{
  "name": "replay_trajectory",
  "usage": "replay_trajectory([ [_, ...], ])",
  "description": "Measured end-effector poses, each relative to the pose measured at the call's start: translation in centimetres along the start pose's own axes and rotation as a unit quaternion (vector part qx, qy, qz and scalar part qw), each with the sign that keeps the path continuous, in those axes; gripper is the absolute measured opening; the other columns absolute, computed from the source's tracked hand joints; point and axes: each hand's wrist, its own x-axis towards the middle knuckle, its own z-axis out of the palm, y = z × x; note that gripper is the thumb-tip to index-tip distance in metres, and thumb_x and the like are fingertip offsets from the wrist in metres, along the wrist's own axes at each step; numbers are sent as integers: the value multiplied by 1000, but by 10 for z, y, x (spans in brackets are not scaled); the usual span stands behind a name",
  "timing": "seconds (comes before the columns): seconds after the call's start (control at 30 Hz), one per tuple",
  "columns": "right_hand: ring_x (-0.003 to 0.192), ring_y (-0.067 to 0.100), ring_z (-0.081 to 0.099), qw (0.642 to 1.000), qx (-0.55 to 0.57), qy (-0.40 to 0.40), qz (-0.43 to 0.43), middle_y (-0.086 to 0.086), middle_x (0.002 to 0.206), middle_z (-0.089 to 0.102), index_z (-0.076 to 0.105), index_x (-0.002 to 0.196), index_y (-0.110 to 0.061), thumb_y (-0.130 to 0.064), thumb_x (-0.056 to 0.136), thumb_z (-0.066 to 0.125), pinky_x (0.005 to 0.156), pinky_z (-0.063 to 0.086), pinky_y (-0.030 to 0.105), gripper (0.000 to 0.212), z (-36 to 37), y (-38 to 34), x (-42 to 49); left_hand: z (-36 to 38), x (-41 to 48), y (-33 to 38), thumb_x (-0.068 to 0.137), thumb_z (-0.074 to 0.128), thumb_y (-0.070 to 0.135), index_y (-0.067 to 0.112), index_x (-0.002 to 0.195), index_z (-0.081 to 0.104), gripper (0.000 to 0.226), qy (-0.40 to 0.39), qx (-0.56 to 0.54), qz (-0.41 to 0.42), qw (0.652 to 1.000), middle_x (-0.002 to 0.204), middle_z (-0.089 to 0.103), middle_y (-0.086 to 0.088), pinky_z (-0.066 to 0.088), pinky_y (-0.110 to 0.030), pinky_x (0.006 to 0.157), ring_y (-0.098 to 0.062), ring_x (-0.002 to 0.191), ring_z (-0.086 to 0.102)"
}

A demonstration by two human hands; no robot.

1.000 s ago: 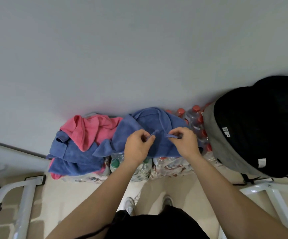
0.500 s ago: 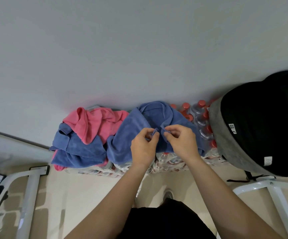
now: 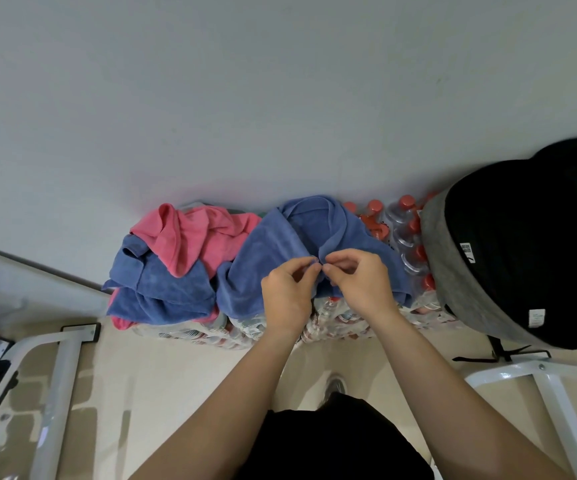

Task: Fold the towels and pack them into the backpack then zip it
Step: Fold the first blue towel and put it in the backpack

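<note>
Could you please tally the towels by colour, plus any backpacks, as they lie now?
Blue towels: 2 (held blue towel, crumpled blue towel)
Pink towels: 1 (pink towel; the pink edge under the pile may be the same one)
Backpacks: 1 (backpack)
Total: 4

Plain pale grey wall fills the upper frame; beige tiled floor lies below, with white metal frame legs in both lower corners.

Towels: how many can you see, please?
3: blue towel pinched by left hand and right hand; pink towel atop the left pile; second blue towel under it. More may be hidden.
</note>
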Motion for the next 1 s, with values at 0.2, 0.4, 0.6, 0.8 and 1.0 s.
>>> replay_trajectory([
  [0.2, 79, 4, 72, 999, 29, -6, 24, -5, 85, 76, 75, 98, -18, -12, 85, 75, 76, 61, 32, 14, -1, 0, -5, -2, -5, -1, 89, 70, 16, 15, 101, 78, 14, -13, 10, 14, 1000, 83, 72, 16, 47, -5, 74, 12, 80, 64],
  [0.4, 71, 11, 73, 998, 50, -26, 36, 2, 86, 77, 73, 103, -13, -8, 89, 71, 70, 60, 30, 16, 1, -3, -7, -5, -10, -1, 89, 71, 15, 15, 104, 77, 17, -27, 5, 26, 999, 88, 76, 8, 48, -7, 75, 12, 80, 66],
  [0.6, 76, 6, 71, 995, 2, -95, 9, -5, 84, 76, 67, 110, -19, -6, 93, 58, 69, 56, 27, 24, -4, -12, -5, -10, -5, -10, 85, 75, 19, 15, 103, 77, 18, -36, 11, 4, 999, 87, 76, 7, 57, -21, 79, 3, 81, 69],
  [0.8, 94, 11, 67, 969, -226, -83, -64, -12, 100, 73, 68, 105, -31, -18, 92, 53, 84, 55, 37, 24, -15, -28, 40, -18, -8, -18, 90, 68, 18, 20, 96, 76, 10, -53, 61, 12, 997, 82, 73, 14, 54, -20, 75, 3, 79, 67],
  [1.0, 109, 35, 60, 903, -393, -95, -147, 14, 120, 60, 66, 120, -15, -16, 91, 56, 95, 49, 41, 30, 11, -27, 133, -30, -10, -32, 89, 68, 17, 23, 90, 74, 9, -65, 77, 1, 995, 84, 72, 14, 55, -26, 77, 1, 80, 67],
])
